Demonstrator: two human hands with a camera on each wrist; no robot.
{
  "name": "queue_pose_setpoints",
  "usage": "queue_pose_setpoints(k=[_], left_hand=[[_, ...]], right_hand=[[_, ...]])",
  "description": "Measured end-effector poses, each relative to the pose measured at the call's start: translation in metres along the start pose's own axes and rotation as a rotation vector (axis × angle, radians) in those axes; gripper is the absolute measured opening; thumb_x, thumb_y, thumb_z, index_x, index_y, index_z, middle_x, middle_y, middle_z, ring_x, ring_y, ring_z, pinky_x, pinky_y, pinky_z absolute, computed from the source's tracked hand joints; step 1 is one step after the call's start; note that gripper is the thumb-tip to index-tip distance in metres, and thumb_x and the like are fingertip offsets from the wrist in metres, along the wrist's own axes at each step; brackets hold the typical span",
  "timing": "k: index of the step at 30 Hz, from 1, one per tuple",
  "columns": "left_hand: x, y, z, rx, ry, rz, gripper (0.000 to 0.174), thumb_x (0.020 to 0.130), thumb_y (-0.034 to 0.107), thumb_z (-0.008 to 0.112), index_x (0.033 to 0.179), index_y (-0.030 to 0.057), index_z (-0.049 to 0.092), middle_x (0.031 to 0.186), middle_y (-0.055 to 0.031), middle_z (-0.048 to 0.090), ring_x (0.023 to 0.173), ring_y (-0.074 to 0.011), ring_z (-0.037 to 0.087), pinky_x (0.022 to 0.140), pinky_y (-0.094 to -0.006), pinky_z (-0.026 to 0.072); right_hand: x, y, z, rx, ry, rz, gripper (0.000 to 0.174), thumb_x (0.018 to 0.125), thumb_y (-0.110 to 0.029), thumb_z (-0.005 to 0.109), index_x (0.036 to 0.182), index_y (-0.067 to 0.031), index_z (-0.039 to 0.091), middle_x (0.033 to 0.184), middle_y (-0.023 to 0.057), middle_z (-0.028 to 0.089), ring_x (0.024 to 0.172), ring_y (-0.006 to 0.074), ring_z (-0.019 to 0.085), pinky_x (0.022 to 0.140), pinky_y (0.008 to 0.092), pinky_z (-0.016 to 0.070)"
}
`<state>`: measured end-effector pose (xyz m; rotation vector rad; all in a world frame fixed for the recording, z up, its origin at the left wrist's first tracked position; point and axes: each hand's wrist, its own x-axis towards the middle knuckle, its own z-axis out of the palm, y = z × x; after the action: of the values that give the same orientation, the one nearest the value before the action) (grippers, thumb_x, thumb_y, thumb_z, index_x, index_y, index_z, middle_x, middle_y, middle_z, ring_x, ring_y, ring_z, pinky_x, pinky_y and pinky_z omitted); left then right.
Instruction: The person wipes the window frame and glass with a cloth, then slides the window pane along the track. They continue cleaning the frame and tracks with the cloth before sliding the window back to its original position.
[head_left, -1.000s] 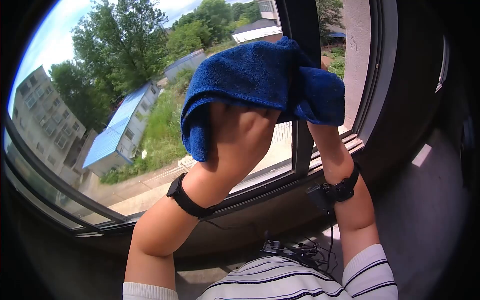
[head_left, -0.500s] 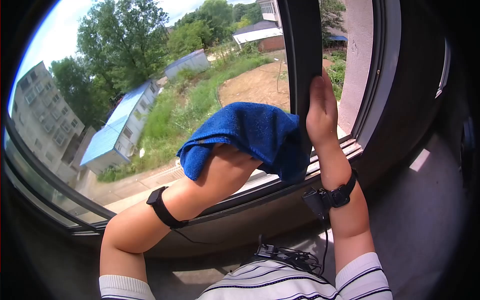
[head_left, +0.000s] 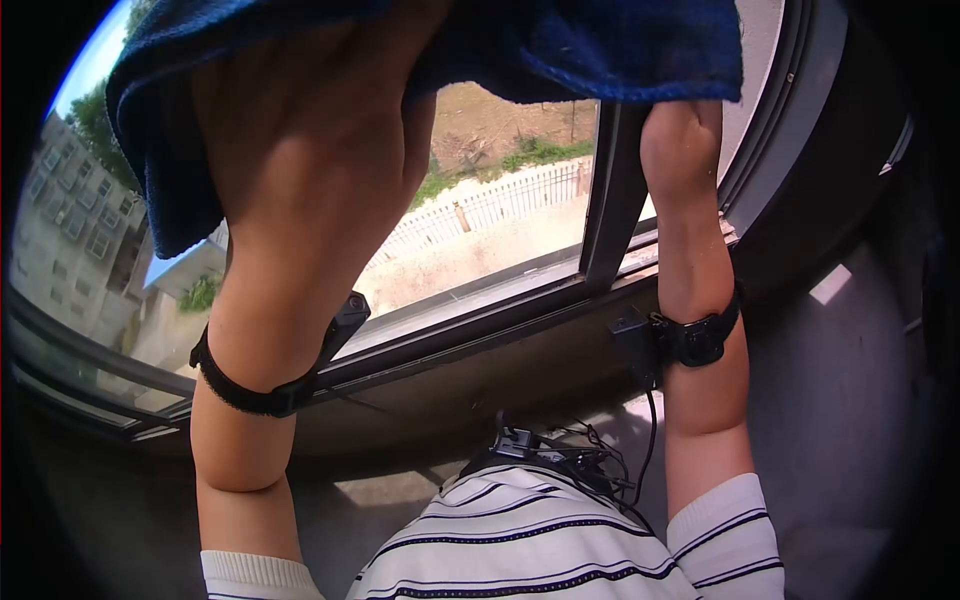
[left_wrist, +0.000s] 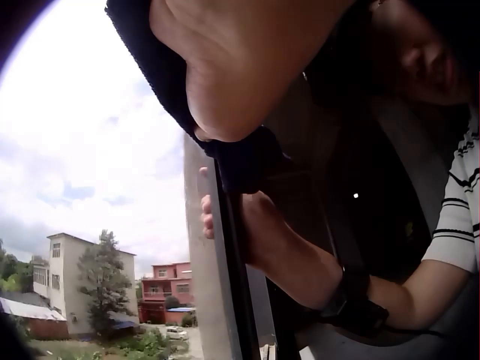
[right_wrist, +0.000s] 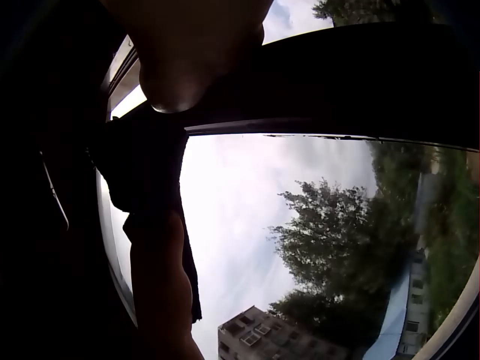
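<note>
A blue cloth spans the top of the head view, draped over the fingers of my left hand, which holds it high against the window. Those fingertips are hidden under the fabric. My right hand grips the dark upright frame of the window sash, its upper part covered by the cloth in the head view. From the left wrist, the right hand's fingers show curled round the edge of that frame, just below the hanging cloth. The right wrist view shows the cloth as a dark shape beside the frame.
The lower window rail and sill track run below the arms. To the right is the outer window frame with a wall beyond. Black cables hang at the waist. Outside are a white fence, buildings and trees.
The left hand and cloth first dropped along the frame, then rose to the top of the head view, now nearer the camera. The right hand has stayed at the sash frame.
</note>
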<state>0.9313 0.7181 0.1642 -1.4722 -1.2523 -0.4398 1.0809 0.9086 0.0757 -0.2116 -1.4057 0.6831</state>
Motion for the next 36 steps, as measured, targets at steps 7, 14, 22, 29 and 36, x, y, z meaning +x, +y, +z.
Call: queue_pose_setpoints(k=[7,14,22,29,36], left_hand=[[-0.1,0.112,0.049,-0.516,-0.468,-0.025,0.062,0.081,0.005,0.056,0.14,0.0212,0.057,0.143,-0.0099,0.052,0.134,-0.0313,0.048,0.114,-0.0494,0.0311],[-0.161,0.135,0.064,-0.731,-0.541,-0.05,0.058,0.078,0.007,0.062,0.136,0.0147,0.058,0.143,-0.0135,0.052,0.131,-0.0342,0.049,0.112,-0.0499,0.0339],[-0.212,0.116,0.055,-0.764,-0.558,-0.041,0.05,0.081,0.006,0.062,0.131,0.0119,0.059,0.134,-0.0153,0.057,0.127,-0.0358,0.052,0.108,-0.0481,0.0385],[-0.275,0.04,0.003,-0.564,-0.724,-0.072,0.059,0.072,-0.002,0.06,0.128,0.0162,0.064,0.125,-0.0085,0.063,0.117,-0.0309,0.058,0.105,-0.0445,0.0421],[-0.317,-0.005,-0.057,-0.353,-0.74,-0.184,0.046,0.071,-0.007,0.066,0.112,0.012,0.071,0.108,-0.0123,0.066,0.101,-0.0348,0.063,0.091,-0.0453,0.0478]], right_hand=[[-0.003,-0.015,0.009,0.072,0.014,-0.058,0.054,0.108,-0.044,0.029,0.119,-0.0017,0.061,0.089,-0.0005,0.062,0.075,0.0059,0.051,0.067,0.0198,0.0403],[0.002,0.001,-0.003,0.141,-0.067,-0.074,0.049,0.109,-0.039,0.034,0.121,0.0001,0.06,0.102,0.005,0.064,0.093,0.012,0.057,0.086,0.0237,0.0437],[0.0,0.005,-0.003,0.181,0.047,0.007,0.051,0.109,-0.036,0.036,0.13,0.006,0.053,0.123,0.0111,0.062,0.114,0.0185,0.055,0.1,0.0275,0.0407],[-0.001,0.009,-0.009,0.121,0.053,-0.008,0.04,0.104,-0.027,0.049,0.127,0.0059,0.055,0.136,0.0162,0.055,0.123,0.0237,0.054,0.105,0.0296,0.0399],[-0.004,0.034,-0.035,-0.115,0.088,0.085,0.042,0.108,-0.04,0.032,0.114,-0.0055,0.055,0.077,0.0098,0.065,0.059,0.0193,0.064,0.055,0.0312,0.0538]])
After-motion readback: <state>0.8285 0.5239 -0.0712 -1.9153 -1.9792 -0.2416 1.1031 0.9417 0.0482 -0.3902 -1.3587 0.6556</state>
